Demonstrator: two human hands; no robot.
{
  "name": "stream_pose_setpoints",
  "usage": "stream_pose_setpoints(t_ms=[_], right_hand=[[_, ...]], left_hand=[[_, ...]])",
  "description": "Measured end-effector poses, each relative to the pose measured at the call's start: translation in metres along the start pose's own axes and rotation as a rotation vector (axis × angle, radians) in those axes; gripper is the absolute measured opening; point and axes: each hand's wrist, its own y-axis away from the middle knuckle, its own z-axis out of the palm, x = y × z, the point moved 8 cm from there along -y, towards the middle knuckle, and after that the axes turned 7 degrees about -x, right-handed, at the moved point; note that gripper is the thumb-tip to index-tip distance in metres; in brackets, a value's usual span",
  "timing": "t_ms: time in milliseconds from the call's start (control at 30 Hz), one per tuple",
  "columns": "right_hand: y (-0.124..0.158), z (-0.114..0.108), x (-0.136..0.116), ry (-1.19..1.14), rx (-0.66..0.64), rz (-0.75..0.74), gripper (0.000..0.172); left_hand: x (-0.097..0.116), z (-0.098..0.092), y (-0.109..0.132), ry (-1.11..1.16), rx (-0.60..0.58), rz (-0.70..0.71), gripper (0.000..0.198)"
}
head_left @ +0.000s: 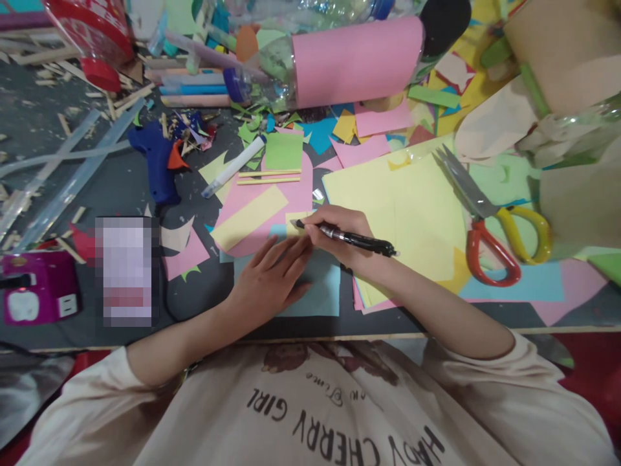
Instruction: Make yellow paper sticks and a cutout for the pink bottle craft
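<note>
My right hand (339, 234) grips a black pen (359, 241), its tip over a small pale yellow paper piece (294, 223). Flat on the blue paper (310, 298) lies my left hand (274, 272), fingers stretched toward the yellow piece and close to the pen. Just beyond it, a pink rounded paper shape (286, 200) carries a yellow strip (251, 217), two thin yellow sticks (269, 178) and a green paper square (284, 151). Beside these rests a white marker (235, 165). My fingers partly cover the yellow piece, so its full outline is hidden.
Red-and-yellow scissors (495, 220) lie on yellow sheets (407, 213) at right. To the left are a blue glue gun (158, 158), a blurred-out phone (127, 272) and a purple box (41, 288). A pink-wrapped bottle (356, 61) and paper scraps fill the back.
</note>
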Motion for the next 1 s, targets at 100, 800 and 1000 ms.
stream_pose_setpoints(t_ms=[100,800,1000], right_hand=[[0.0,0.001,-0.002,-0.002,-0.014,-0.013,0.018],[-0.002,-0.004,-0.003,-0.044,0.039,0.006,0.018],[0.0,-0.011,0.004,-0.018,0.095,0.189,0.019]], left_hand=[[-0.001,0.001,0.0,0.023,-0.015,-0.005,0.043],[0.001,-0.003,0.0,-0.027,0.023,0.001,0.041],[0.001,-0.002,-0.002,-0.022,0.003,-0.003,0.04]])
